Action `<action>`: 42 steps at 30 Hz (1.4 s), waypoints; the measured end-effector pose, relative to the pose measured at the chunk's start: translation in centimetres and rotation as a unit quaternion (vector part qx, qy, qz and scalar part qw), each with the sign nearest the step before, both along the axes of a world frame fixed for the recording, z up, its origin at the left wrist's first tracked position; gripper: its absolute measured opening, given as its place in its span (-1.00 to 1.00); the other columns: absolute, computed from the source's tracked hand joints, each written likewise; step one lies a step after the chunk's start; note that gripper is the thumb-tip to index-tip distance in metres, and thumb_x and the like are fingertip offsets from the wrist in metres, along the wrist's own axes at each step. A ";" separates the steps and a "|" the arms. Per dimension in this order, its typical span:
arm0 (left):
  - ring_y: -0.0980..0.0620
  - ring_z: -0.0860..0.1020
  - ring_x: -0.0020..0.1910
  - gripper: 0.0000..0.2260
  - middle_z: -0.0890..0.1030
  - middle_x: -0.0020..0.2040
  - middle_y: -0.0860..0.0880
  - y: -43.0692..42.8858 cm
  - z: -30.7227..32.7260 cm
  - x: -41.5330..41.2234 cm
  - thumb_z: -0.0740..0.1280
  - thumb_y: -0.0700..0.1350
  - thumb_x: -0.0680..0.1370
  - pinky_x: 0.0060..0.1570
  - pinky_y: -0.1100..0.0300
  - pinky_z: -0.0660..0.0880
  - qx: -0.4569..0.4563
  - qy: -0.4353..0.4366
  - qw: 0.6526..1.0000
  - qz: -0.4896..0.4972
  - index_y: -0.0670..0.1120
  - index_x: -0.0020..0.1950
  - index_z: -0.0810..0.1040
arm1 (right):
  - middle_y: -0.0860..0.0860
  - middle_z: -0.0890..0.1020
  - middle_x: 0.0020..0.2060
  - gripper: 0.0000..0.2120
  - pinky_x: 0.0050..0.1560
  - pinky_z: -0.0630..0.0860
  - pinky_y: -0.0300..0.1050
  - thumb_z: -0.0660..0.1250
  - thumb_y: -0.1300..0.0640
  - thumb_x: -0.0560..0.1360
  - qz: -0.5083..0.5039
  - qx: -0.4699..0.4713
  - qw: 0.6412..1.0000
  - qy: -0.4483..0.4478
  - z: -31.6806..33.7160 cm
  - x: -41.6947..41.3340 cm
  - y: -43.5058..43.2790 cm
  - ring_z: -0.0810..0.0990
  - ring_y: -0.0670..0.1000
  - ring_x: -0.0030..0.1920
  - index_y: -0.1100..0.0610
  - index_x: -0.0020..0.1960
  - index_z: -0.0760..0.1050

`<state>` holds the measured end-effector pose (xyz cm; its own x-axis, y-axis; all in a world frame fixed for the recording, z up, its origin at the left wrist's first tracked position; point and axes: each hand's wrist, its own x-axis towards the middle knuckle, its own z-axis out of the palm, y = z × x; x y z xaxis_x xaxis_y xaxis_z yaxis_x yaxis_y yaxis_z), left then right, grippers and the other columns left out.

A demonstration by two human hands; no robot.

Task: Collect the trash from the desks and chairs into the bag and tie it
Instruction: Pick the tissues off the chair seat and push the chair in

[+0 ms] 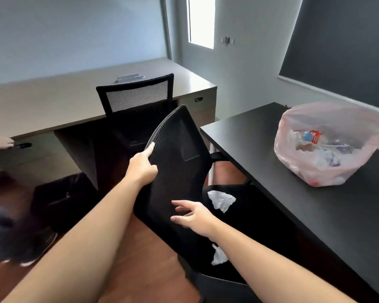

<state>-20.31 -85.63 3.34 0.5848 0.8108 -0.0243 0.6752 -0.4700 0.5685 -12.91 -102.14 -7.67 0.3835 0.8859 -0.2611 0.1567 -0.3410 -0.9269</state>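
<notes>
Your left hand (143, 166) grips the left edge of the black mesh chair back (177, 154); your right hand (194, 217) hovers open, fingers spread, lower down. A crumpled white tissue (221, 200) lies on the seat (254, 215) (another scrap (219, 256) nearer), and the translucent pink trash bag (324, 149) sits on the black desk (260, 145), right.

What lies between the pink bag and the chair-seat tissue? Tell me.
Head view: bare black desk top, then chair seat, between pink bag and tissue.
</notes>
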 end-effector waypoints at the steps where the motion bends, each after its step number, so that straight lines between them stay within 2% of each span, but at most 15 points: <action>1: -0.11 0.46 0.27 -0.36 0.45 0.35 -0.16 0.4 -0.1 -0.6 0.29 -0.25 0.48 0.21 0.19 0.35 0.006 0.001 1.000 0.002 0.08 0.51 0.20 | -0.11 0.56 0.12 -0.50 -0.08 0.57 -0.28 0.46 0.01 0.42 0.013 0.001 1.000 -0.001 0.2 -0.2 0.3 0.54 -0.17 -0.12 -0.12 0.33 0.44; 3: -0.12 0.47 0.23 -0.39 0.44 0.34 -0.16 0.9 -0.2 -1.5 0.30 -0.20 0.50 0.17 0.15 0.38 0.031 0.013 0.999 0.012 0.08 0.51 0.21 | -0.15 0.56 0.07 -0.52 -0.32 0.45 -0.45 0.43 0.02 0.44 0.041 -0.004 0.999 0.002 0.4 -0.4 0.9 0.54 -0.19 -0.20 -0.12 0.33 0.43; 8: -0.19 0.23 0.41 -0.49 0.10 0.50 -0.19 -0.9 -1.1 -0.6 0.30 -0.19 0.49 0.35 -0.03 0.26 0.217 0.098 0.970 0.050 -0.06 0.44 0.33 | -0.12 0.62 0.03 -0.65 -0.07 0.55 -0.25 0.41 0.02 0.45 0.039 -0.026 0.999 0.008 -0.1 2.3 0.6 0.59 -0.13 -0.14 -0.10 0.23 0.53; 10: -0.19 0.12 0.48 -0.47 0.04 0.52 -0.23 -2.5 -2.1 1.0 0.33 -0.20 0.46 0.42 -0.01 0.17 0.231 0.094 0.968 0.038 -0.09 0.42 0.34 | -0.12 0.63 -0.01 -0.71 -0.03 0.54 -0.23 0.39 0.03 0.47 0.022 -0.051 0.998 0.004 -0.7 4.7 -0.7 0.59 -0.17 -0.10 -0.06 0.18 0.55; 13: -0.15 0.17 0.47 -0.43 0.03 0.53 -0.20 -5.0 -5.3 3.5 0.34 -0.17 0.45 0.37 0.03 0.25 0.191 0.123 0.973 -0.027 -0.07 0.45 0.29 | -0.12 0.63 -0.14 -0.76 0.02 0.51 -0.20 0.38 0.05 0.47 -0.001 -0.115 0.993 -0.025 -2.6 9.1 -3.8 0.58 -0.13 -0.09 0.00 0.13 0.58; 16: -0.13 0.25 0.42 -0.37 0.04 0.54 -0.15 -7.0 -9.6 5.7 0.36 -0.12 0.45 0.31 0.04 0.32 0.097 0.187 0.976 -0.047 -0.02 0.47 0.21 | -0.10 0.61 -0.16 -0.77 -0.07 0.50 -0.25 0.38 0.05 0.46 0.007 -0.191 0.980 -0.054 -5.4 13.6 -7.0 0.56 -0.11 -0.17 0.02 0.10 0.59; 22: -0.14 0.33 0.35 -0.37 0.14 0.47 -0.10 -11.1 -21.0 8.5 0.38 -0.09 0.44 0.25 0.00 0.40 -0.085 0.264 0.958 -0.068 -0.01 0.45 0.18 | -0.08 0.61 0.00 -0.76 -0.14 0.44 -0.33 0.35 0.06 0.48 0.060 -0.262 0.958 -0.100 -12.1 17.4 -9.1 0.55 -0.15 -0.18 -0.01 0.14 0.56; 25: -0.15 0.34 0.34 -0.33 0.11 0.48 -0.12 -11.3 -27.2 9.5 0.38 -0.13 0.45 0.22 0.02 0.41 -0.149 0.293 0.942 -0.064 0.02 0.47 0.13 | -0.06 0.55 0.12 -0.68 0.09 0.49 -0.22 0.35 0.05 0.45 0.129 -0.271 0.939 -0.171 -17.9 16.1 -8.7 0.56 -0.07 0.06 -0.08 0.20 0.53; 27: -0.16 0.35 0.34 -0.30 0.09 0.49 -0.12 -10.5 -30.5 10.0 0.37 -0.16 0.46 0.22 0.02 0.44 -0.172 0.292 0.939 -0.052 0.04 0.50 0.09 | -0.06 0.45 0.24 -0.60 0.24 0.43 -0.15 0.35 0.03 0.44 0.200 -0.266 0.922 -0.198 -21.2 14.3 -7.9 0.46 -0.02 0.24 -0.14 0.27 0.47; 30: -0.16 0.32 0.37 -0.29 0.00 0.52 -0.10 -9.1 -35.7 10.9 0.35 -0.15 0.46 0.27 -0.03 0.42 -0.191 0.289 0.938 -0.025 0.08 0.51 0.07 | -0.05 0.23 0.44 -0.49 0.30 0.39 -0.07 0.31 0.05 0.47 0.277 -0.242 0.900 -0.235 -26.0 12.2 -6.8 0.29 0.04 0.38 -0.17 0.39 0.32; 32: -0.14 0.27 0.40 -0.32 -0.10 0.53 -0.06 -8.5 -37.9 11.4 0.33 -0.11 0.48 0.29 -0.02 0.39 -0.194 0.293 0.936 -0.011 0.12 0.50 0.06 | -0.04 0.17 0.47 -0.45 0.28 0.39 -0.05 0.28 0.10 0.49 0.301 -0.222 0.890 -0.259 -27.9 11.7 -6.3 0.24 0.06 0.40 -0.15 0.43 0.25; 35: -0.12 0.27 0.36 -0.46 -0.09 0.53 -0.02 -8.0 -40.8 12.2 0.35 -0.04 0.49 0.21 0.01 0.41 -0.164 0.287 0.944 0.004 0.09 0.42 0.22 | 0.00 0.40 0.27 -0.65 0.07 0.45 -0.10 0.23 0.22 0.49 0.282 -0.167 0.906 -0.267 -31.0 12.1 -5.6 0.39 0.06 0.26 0.06 0.27 0.46; 37: -0.10 0.32 0.28 -0.64 0.12 0.48 -0.03 -8.0 -41.5 12.5 0.34 -0.10 0.50 0.08 0.05 0.47 -0.110 0.260 0.959 0.017 -0.01 0.26 0.35 | 0.03 0.51 0.00 -0.83 -0.05 0.45 -0.11 0.22 0.25 0.50 0.246 -0.156 0.919 -0.266 -32.3 13.1 -5.5 0.49 0.05 0.05 0.16 0.02 0.55; 40: -0.08 0.41 0.18 -0.81 0.37 0.29 -0.04 -7.2 -42.4 12.8 0.25 -0.22 0.51 -0.03 0.09 0.47 -0.082 0.214 0.973 0.042 -0.11 0.13 0.43 | 0.04 0.54 -0.22 -0.89 -0.12 0.49 -0.13 0.28 0.27 0.45 0.112 -0.095 0.956 -0.256 -33.1 15.8 -4.8 0.55 0.03 -0.18 0.16 -0.19 0.57; 42: -0.10 0.45 0.13 -0.85 0.46 0.20 -0.06 -6.5 -42.7 12.8 0.20 -0.22 0.54 -0.03 0.11 0.41 -0.107 0.175 0.976 0.074 -0.13 0.08 0.48 | 0.03 0.55 -0.27 -0.88 -0.13 0.45 -0.20 0.29 0.30 0.42 0.020 -0.047 0.962 -0.269 -32.6 18.3 -3.2 0.54 0.01 -0.23 0.16 -0.23 0.57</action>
